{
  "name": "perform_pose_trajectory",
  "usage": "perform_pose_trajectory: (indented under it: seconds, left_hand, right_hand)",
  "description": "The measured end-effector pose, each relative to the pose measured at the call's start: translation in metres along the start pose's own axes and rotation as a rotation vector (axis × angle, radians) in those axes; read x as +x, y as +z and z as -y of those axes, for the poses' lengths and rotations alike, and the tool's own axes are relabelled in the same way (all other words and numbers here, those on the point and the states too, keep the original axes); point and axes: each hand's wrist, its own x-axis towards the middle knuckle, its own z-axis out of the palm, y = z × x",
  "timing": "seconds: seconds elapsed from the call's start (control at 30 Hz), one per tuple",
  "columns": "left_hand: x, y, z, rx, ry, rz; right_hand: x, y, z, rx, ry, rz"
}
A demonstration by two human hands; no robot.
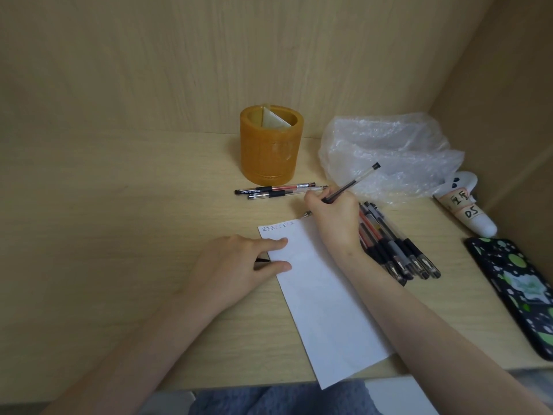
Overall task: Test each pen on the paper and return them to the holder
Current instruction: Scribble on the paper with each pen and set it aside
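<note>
Testing step in hand, I judge: my right hand (333, 215) is closed in a writing grip on a clear-barrelled pen (353, 183), tail slanting up to the far right, tip end hidden under the fingers near the far right corner of the paper (326, 301). I can't tell whether the tip touches the sheet. My left hand (239, 265) lies flat and spread, holding nothing, fingertips pinning the paper's left edge; something small and dark pokes out beneath it, unclear what. A row of small marks (277, 227) runs along the far edge of the paper, looks like repeated 正-type characters, too small to be sure. The holder (270, 145), an orange-brown cup with a pale divider, stands far of the paper with no pens visible in it. Two or three pens (276, 190) lie flat just near of the holder, probably tested ones; print on one barrel is unreadable. A bundle of pens (395, 244) lies right of the paper, partly under my right wrist, likely untested. Next move, as I see it: make the mark beside the existing row, then put this pen down or into the holder; every pen is still outside it. Other stuff: plastic bag (389, 151) far right; white tube (466, 205) with handwritten labels, one reads "DS" or "05", the other illegible; phone (517, 292) in a green-spotted case at the right edge.
</note>
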Motion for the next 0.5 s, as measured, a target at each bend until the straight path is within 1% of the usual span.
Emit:
perform_pose_trajectory:
  seconds: [0.1,0.23,0.5]
  left_hand:
    - [0.0,0.0,0.0,-0.01,0.003,-0.001]
    - [-0.0002,-0.0003,-0.0004,-0.012,0.011,-0.012]
    - [-0.0006,-0.0001,-0.0006,-0.033,0.004,-0.01]
  right_hand:
    - [0.0009,0.001,-0.0014,-0.056,-0.036,0.004]
    - [0.0006,0.0041,-0.0051,-0.061,-0.069,0.006]
    - [0.0008,0.0054,-0.0074,-0.071,-0.055,0.033]
